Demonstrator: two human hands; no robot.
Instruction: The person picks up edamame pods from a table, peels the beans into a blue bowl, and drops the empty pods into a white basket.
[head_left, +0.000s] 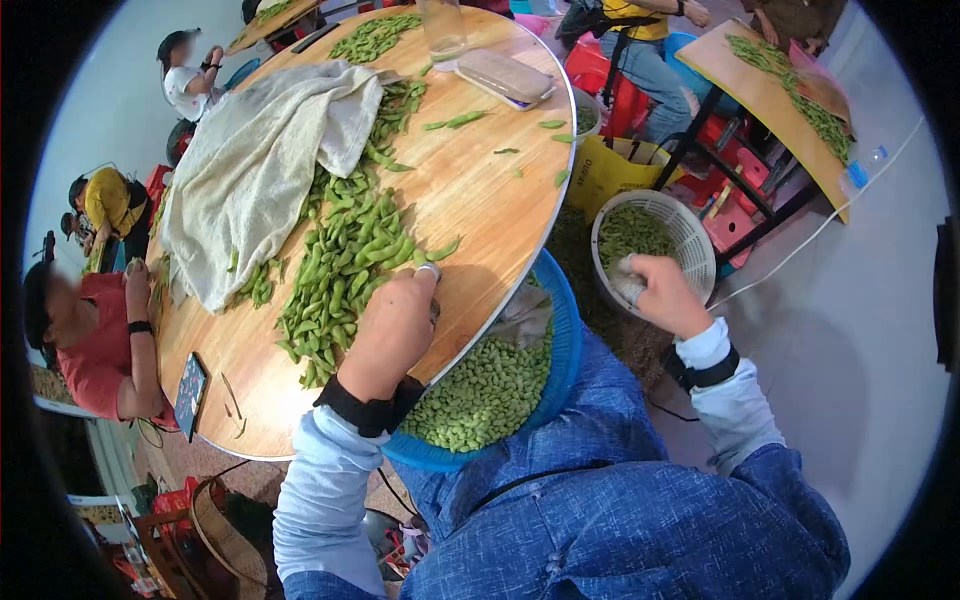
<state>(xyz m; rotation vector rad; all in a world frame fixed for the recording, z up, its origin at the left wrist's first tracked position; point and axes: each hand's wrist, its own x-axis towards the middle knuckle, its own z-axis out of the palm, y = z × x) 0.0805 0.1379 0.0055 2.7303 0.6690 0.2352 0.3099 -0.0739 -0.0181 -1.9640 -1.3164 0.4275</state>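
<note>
My left hand [392, 325] is closed over the near edge of the round table [495, 180], beside a pile of green soybean pods [345, 255]. Its fingers curl inward, with a pale cover on a fingertip; whatever they hold is hidden. One pod [442, 250] shows just past those fingertips. At the right, my right hand [668, 295] is curled above the near rim of a white basket [690, 215] of green pods or husks. Pale wrapping covers its fingers, and I cannot make out what they hold. Below the table edge, a blue basin [570, 345] contains shelled green beans [480, 395].
A pale cloth [265, 170] covers part of the pods. A pencil case [505, 78], a clear container [442, 30] and a phone [190, 395] lie on the table. A person in red [95, 345] sits across; a second table [770, 105] stands right.
</note>
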